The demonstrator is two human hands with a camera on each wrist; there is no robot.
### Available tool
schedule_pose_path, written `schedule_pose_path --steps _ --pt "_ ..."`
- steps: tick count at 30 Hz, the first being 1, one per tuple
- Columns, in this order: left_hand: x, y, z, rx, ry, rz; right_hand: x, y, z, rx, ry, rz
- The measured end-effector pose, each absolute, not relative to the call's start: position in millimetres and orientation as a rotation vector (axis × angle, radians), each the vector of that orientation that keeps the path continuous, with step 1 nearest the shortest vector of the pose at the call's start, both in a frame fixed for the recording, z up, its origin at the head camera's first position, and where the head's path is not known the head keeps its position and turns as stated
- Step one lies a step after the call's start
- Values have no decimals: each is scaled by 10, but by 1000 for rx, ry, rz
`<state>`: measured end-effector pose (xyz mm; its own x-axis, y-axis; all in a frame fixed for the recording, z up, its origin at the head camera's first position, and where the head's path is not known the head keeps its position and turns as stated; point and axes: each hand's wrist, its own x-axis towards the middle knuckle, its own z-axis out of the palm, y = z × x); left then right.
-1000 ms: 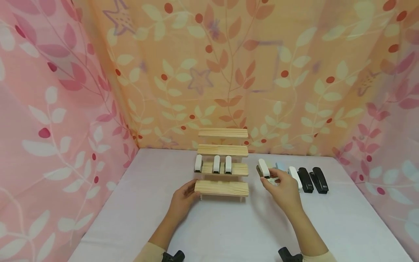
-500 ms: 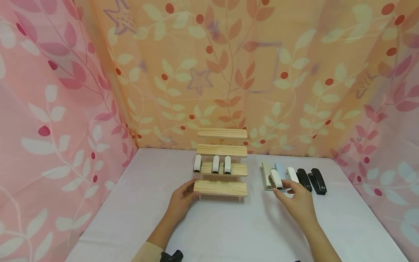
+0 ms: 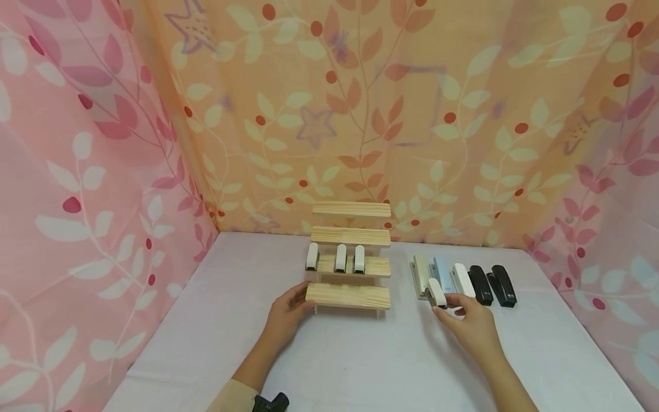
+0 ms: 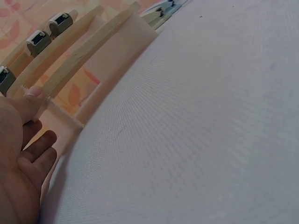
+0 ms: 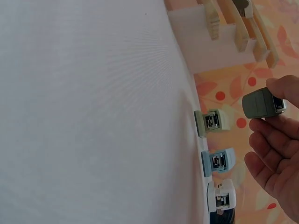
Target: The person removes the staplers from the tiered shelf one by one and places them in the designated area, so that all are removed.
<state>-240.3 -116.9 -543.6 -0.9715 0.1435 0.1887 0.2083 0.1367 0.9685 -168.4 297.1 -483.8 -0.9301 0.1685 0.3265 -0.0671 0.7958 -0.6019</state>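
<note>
My right hand (image 3: 472, 325) pinches a small white stapler (image 3: 436, 293) between thumb and fingers. Its dark grey underside faces the camera in the right wrist view, raised off the table. My left hand (image 3: 286, 315) grips the left end of the lowest board of a stepped wooden rack (image 3: 348, 295). In the left wrist view the thumb lies on that board's end, with other fingers curled below. Three small white staplers (image 3: 341, 258) stand on the second board from the bottom, the leftmost at its left end.
Right of the rack, a row of larger staplers lies on the white table (image 3: 340, 360): pale green (image 3: 421, 273), light blue (image 3: 441, 272), white (image 3: 462, 279) and two black ones (image 3: 503, 285). Flowered cloth (image 3: 329, 114) hangs behind and at both sides.
My right hand has carried the small stapler to the right and toward me, away from the rack, uncovering the pale green and blue staplers. The left hand keeps its place.
</note>
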Motion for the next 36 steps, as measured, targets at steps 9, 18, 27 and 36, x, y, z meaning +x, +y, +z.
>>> schedule_pose_path --steps 9,18,27,36 --pt "-2404 -1167 -5450 -375 -2321 -1997 -1678 3066 -4995 -196 -2723 1057" --pt "-2408 -1165 -5448 -367 -2317 -1996 -1717 3093 -5086 -192 -2716 1165" --pt "-2416 -1170 -5463 -396 -2319 -1976 -1716 3047 -5172 -193 -2766 1099" --pt "-2401 -1175 -5447 -392 -2321 -1962 -1748 3052 -5242 -163 -2775 956"
